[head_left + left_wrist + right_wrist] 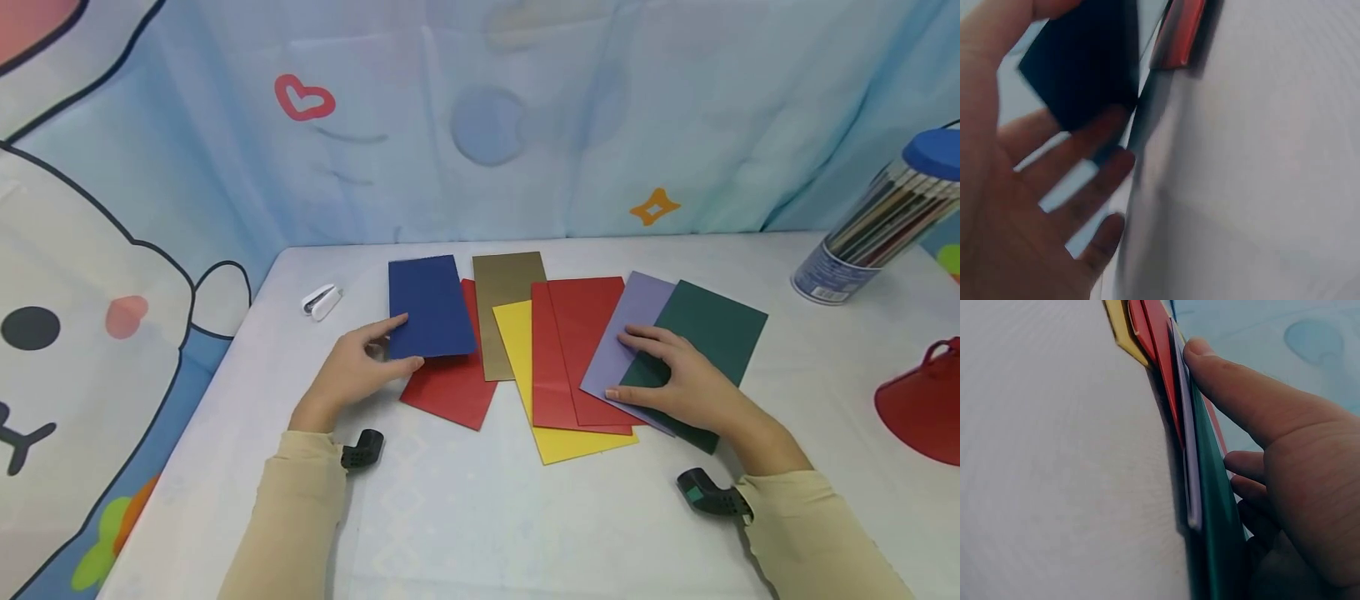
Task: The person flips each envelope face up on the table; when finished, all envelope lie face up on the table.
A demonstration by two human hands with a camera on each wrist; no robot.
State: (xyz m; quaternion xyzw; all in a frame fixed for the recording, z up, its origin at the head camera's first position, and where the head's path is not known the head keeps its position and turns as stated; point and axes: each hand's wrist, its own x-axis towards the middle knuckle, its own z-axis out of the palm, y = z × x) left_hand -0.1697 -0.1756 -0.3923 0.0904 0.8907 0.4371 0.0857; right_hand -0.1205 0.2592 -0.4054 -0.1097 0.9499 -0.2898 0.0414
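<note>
The left hand (348, 372) pinches a dark blue card (431, 305) at its left side. In the left wrist view the blue card (1088, 59) is tilted off the table, between thumb and fingers. Under it lies a red card (459, 390), partly hidden. The right hand (686, 377) rests over a dark green card (723, 333) with its fingers extended, the thumb near a lilac card (628, 321) that the green one overlaps. In the right wrist view the thumb (1235, 384) lies along the green card (1213, 487).
Overlapping between the hands are a gold-brown card (506, 317), a yellow card (555, 446) and red cards (577, 350). A small white stapler (322, 302) lies at the back left. On the right stand a tub of pencils (873, 225) and a red object (926, 404).
</note>
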